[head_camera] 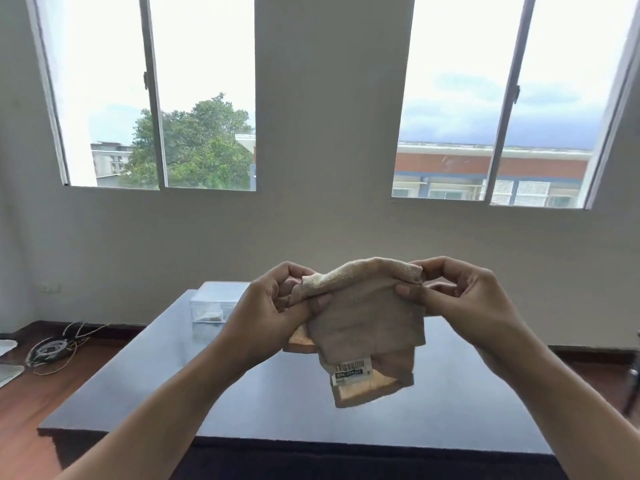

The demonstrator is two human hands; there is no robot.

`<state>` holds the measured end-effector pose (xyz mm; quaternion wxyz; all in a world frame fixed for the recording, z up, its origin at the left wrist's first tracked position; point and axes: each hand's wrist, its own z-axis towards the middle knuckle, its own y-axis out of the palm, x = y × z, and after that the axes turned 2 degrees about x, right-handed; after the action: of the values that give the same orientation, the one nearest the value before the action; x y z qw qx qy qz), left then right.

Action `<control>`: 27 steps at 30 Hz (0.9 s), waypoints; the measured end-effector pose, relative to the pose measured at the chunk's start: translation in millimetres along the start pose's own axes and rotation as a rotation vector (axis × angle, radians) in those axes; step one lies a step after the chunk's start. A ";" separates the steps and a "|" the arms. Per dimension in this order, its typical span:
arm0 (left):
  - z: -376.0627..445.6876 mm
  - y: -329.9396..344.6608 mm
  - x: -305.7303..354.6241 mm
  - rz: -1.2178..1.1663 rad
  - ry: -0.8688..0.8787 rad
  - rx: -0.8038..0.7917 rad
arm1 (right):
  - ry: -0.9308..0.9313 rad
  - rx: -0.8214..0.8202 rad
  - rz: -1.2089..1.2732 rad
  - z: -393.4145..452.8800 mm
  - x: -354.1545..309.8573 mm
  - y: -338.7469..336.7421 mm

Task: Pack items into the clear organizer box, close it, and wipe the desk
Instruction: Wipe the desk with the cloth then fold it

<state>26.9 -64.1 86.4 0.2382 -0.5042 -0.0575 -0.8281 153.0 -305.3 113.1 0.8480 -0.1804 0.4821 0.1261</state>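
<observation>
A beige cloth (367, 320) with a barcode label hangs in the air above the dark desk (173, 393). My left hand (273, 306) pinches its top left corner and my right hand (460, 299) pinches its top right corner. The cloth is folded over and droops between them. The clear organizer box (214, 303) stands at the desk's far left, lid on, with small items dimly visible inside. My left hand hides part of its right side.
A wall with two windows rises behind the desk. On the wooden floor at the left lies a coil of wires (52, 348). The desk's near edge (294, 441) runs across the bottom of the view.
</observation>
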 end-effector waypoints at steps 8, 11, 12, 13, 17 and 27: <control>19.3 110.2 -10.9 -0.092 0.046 -0.148 | 0.085 0.174 -0.087 -27.5 14.0 -96.9; 29.0 149.4 -13.7 -0.159 0.022 -0.187 | 0.102 0.270 -0.148 -32.3 18.7 -127.9; 32.7 161.9 -14.8 -0.161 0.022 -0.198 | 0.104 0.296 -0.179 -33.2 20.4 -137.9; 36.7 174.2 -16.4 -0.158 0.026 -0.211 | 0.103 0.320 -0.203 -34.1 23.3 -147.7; 46.6 216.9 -25.6 -0.161 0.036 -0.246 | 0.126 0.403 -0.246 -41.7 41.1 -180.5; 27.8 253.7 -82.3 0.069 -0.091 -0.343 | 0.349 0.347 -0.354 -66.6 106.1 -201.5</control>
<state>195.3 -250.3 -7.9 0.1741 -0.5760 0.0910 -0.7935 233.2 -511.5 27.3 0.7794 -0.1327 0.5959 -0.1407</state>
